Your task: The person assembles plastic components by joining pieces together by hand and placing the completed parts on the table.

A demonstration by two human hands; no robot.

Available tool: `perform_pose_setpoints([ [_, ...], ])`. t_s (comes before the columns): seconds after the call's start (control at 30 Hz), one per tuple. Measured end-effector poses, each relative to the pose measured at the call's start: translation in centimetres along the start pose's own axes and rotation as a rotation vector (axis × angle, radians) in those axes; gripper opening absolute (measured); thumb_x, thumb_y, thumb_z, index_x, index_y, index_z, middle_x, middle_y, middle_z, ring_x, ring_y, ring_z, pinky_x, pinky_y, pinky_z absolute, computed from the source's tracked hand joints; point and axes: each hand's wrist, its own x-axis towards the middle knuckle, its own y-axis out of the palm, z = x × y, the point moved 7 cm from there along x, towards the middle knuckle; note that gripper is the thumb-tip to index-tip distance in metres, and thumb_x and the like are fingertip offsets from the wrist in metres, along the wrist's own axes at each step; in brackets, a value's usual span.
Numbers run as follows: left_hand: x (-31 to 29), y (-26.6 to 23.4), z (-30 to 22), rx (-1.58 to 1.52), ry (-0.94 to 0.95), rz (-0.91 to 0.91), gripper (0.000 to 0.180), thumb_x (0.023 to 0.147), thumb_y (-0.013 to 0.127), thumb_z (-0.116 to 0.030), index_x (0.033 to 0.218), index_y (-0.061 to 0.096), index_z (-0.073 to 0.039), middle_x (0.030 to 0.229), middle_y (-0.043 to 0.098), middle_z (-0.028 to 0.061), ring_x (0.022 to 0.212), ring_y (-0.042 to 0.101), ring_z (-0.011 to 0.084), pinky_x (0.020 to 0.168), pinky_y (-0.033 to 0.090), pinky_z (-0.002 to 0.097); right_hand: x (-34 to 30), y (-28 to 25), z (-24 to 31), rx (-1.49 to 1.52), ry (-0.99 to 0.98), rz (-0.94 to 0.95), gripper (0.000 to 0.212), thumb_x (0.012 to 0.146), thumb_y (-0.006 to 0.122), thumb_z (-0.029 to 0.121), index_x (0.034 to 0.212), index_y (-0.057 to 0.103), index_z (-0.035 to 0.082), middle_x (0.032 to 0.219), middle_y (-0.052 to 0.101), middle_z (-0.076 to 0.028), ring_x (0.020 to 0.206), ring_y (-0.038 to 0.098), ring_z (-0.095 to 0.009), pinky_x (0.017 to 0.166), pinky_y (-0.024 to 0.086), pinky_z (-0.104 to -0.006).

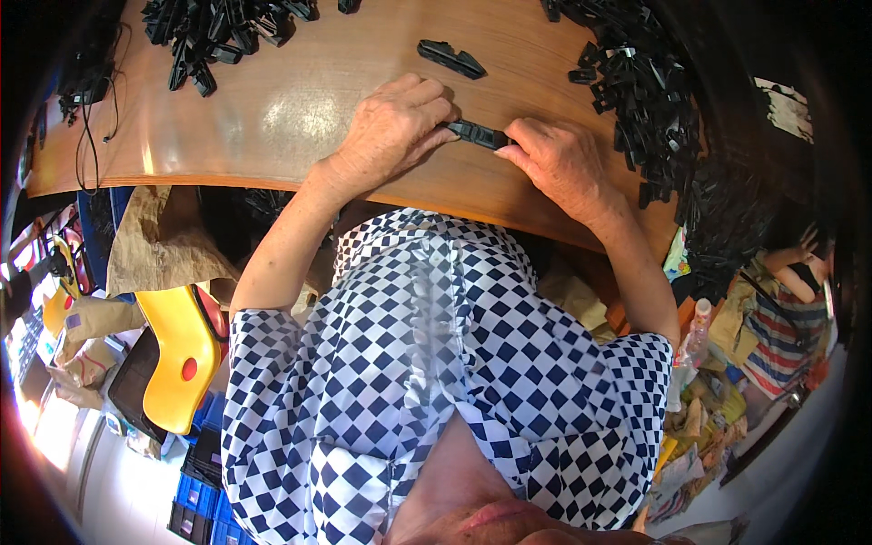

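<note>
Between my two hands, just above the near part of the wooden table, is a narrow black plastic part. My left hand is closed on its left end, the fingers curled over it. Thumb and fingers of my right hand pinch its right end. Just beyond my hands lies a similar black plastic part, untouched on the tabletop. My fingers hide both ends of the held piece.
A heap of black plastic parts covers the table's right side; another pile sits far left. Black cables hang over the left edge. Below stand a yellow chair and blue crates. Another person's striped clothing shows at right.
</note>
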Motion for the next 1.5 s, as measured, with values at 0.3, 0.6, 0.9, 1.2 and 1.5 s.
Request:
perform_pose_setpoints([
  [0.3,0.2,0.2,-0.3,-0.014,-0.002,0.009,0.021,0.082,0.074,-0.021,0.096,0.068,-0.006,0.097,0.063,0.0043,0.09,0.06,0.0257,0.079,0.052,0.0379,-0.2,0.2,0.7,0.063,0.044,0.025,0.026,0.087,0.073,0.021,0.084,0.053,0.005,0.069,0.062,-0.011,0.065,0.067,-0.031,0.055,0.052,-0.0406],
  [0.6,0.8,0.2,0.2,0.013,0.015,0.011,0.024,0.082,0.075,-0.02,0.101,0.068,-0.006,0.099,0.068,0.0078,0.091,0.065,0.0291,0.077,0.054,0.0395,1.1,0.7,-0.1,0.152,0.029,-0.122,0.024,0.089,0.072,0.021,0.086,0.054,0.005,0.073,0.064,-0.013,0.065,0.066,-0.034,0.058,0.053,-0.0442],
  [0.9,5.5,-0.9,3.7,0.353,-0.356,0.037,0.054,0.094,0.056,-0.057,0.123,0.06,-0.011,0.099,0.072,0.0175,0.092,0.071,0.0355,0.079,0.055,0.0467,1.7,-3.1,-7.0,-0.651,-0.075,-0.271,0.028,0.08,0.063,0.0,0.107,0.062,0.005,0.103,0.059,-0.007,0.101,0.063,-0.026,0.082,0.056,-0.0389],
  [1.2,4.5,0.9,4.9,-0.132,-0.226,0.006,0.03,0.09,0.07,-0.021,0.116,0.06,-0.01,0.114,0.066,0.0148,0.102,0.065,0.0398,0.084,0.053,0.0455,1.1,-0.6,-8.1,0.343,0.24,-0.325,0.024,0.088,0.071,0.016,0.109,0.063,0.008,0.096,0.065,-0.008,0.096,0.066,-0.029,0.078,0.055,-0.041],
  [1.5,3.0,-1.6,5.5,0.235,-0.035,-0.147,0.035,0.086,0.073,-0.033,0.115,0.067,-0.013,0.116,0.062,0.0024,0.114,0.056,0.0259,0.098,0.042,0.0439,0.2,-1.3,-6.1,-0.135,0.082,-0.244,0.024,0.085,0.074,0.019,0.103,0.065,0.006,0.098,0.063,-0.007,0.099,0.062,-0.027,0.087,0.052,-0.0409],
])
